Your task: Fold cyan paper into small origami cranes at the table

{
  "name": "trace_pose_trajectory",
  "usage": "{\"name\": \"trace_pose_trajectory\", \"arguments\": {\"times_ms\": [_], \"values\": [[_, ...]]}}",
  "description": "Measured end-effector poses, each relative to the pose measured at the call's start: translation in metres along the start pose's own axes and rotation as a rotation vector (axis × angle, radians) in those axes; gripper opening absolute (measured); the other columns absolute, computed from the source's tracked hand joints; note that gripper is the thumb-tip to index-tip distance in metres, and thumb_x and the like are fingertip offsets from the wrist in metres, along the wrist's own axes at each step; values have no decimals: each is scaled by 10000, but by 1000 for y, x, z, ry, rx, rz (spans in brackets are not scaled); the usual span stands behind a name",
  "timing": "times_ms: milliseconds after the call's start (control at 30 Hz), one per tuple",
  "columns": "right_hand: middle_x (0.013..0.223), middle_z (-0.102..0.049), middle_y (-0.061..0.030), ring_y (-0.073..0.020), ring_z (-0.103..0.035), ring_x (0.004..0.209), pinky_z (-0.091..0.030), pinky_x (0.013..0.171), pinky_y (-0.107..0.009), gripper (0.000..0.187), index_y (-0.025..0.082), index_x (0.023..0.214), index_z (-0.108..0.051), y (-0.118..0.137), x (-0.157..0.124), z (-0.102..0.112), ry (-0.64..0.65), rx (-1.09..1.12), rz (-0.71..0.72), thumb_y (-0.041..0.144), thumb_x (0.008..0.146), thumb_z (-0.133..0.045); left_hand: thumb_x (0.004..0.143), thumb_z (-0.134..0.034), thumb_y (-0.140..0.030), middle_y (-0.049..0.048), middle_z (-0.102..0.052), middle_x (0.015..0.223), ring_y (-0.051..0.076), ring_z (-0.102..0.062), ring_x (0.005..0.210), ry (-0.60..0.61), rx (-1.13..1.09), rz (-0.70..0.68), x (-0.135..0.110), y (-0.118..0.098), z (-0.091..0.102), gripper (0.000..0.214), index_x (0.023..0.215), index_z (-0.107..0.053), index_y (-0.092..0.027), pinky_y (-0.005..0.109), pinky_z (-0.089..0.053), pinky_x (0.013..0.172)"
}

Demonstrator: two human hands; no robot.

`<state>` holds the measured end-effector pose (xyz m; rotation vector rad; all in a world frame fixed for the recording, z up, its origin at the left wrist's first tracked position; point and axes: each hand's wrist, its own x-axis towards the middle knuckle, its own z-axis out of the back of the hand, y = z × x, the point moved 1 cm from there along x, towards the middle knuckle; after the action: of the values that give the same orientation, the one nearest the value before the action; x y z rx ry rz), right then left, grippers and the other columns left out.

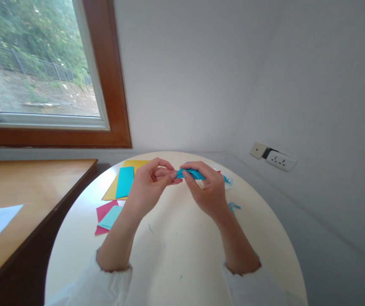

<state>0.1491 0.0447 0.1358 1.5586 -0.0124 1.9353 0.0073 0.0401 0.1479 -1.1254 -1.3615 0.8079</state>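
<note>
Both hands are raised over a round cream table. My left hand and my right hand pinch a small folded piece of turquoise paper between their fingertips. The fingers of both hands are curled and closed on it. Most of the paper is hidden behind my right fingers. A white plate with turquoise scraps lies just behind my right hand.
A yellow sheet with a turquoise rectangle lies at the table's far left. Pink and pale turquoise pieces sit nearer. Tiny turquoise scraps dot the table. A wooden desk with a white paper stands left. A wall socket is at right.
</note>
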Motion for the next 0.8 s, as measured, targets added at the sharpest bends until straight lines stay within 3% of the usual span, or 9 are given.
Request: {"name": "trace_pose_trajectory", "arguments": {"times_ms": [800], "values": [[758,-688,-25,-145,-643,692,-534,642,-279,72,210,750,-585,1,-2,-5,-154,-39,6,142,761,-564,678,-690,-278,-24,-639,552,170,-682,630,-44,136,-82,-6,-7,-8,177,709,-548,-176,297,-562,686]]}}
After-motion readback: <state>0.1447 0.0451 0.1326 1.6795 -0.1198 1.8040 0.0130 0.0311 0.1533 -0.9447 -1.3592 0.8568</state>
